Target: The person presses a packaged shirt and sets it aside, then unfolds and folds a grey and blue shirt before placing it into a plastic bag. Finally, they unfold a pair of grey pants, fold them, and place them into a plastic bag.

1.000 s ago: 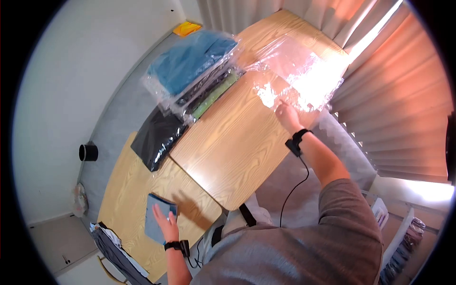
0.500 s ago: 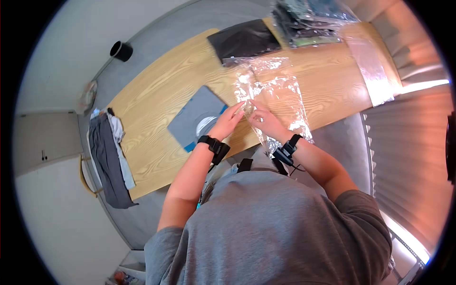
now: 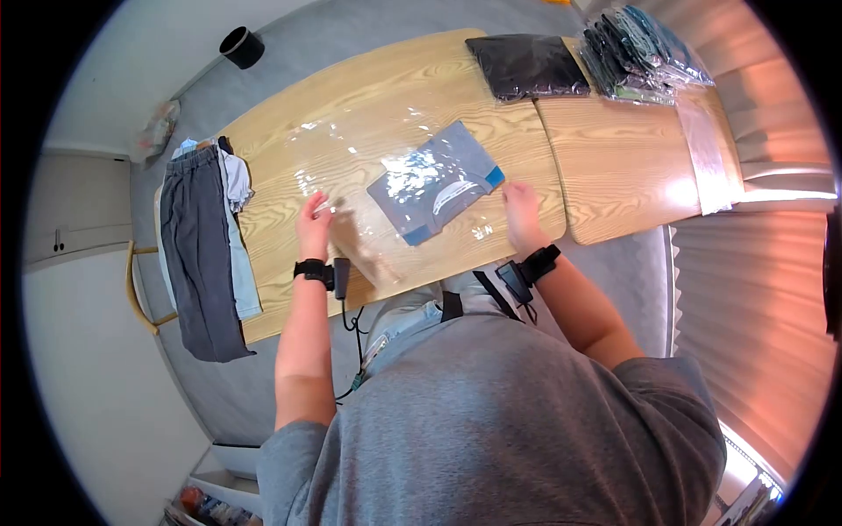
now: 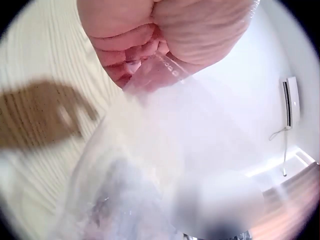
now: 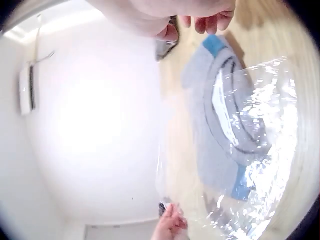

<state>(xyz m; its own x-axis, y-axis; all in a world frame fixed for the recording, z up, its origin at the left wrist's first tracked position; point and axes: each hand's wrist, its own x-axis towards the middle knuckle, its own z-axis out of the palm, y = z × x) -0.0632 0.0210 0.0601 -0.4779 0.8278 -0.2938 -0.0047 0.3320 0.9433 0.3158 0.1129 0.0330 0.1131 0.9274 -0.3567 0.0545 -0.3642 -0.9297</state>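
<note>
A folded grey T-shirt (image 3: 449,180) with blue sleeve edges lies on the wooden table in front of me, its neckline toward me. Spread over it is a clear plastic bag (image 3: 351,145), glinting in the light. My left hand (image 3: 314,223) pinches the bag at its near left part; in the left wrist view the plastic runs up between thumb and fingers. My right hand (image 3: 522,215) is beside the T-shirt's right blue edge. In the right wrist view its fingers (image 5: 212,22) are loosely bent and apart from the thumb, with nothing visible between them.
Grey trousers (image 3: 197,254) and light clothes hang over the table's left end. At the back right lie a black bagged garment (image 3: 531,66) and a stack of bagged clothes (image 3: 640,57). A flat clear bag (image 3: 704,158) lies at the right end. A black bin (image 3: 242,47) stands behind.
The right hand reached to the plastic at the right, then both hands met on a bag. Now the hands are apart, and the left has drawn the bag leftward over the T-shirt.
</note>
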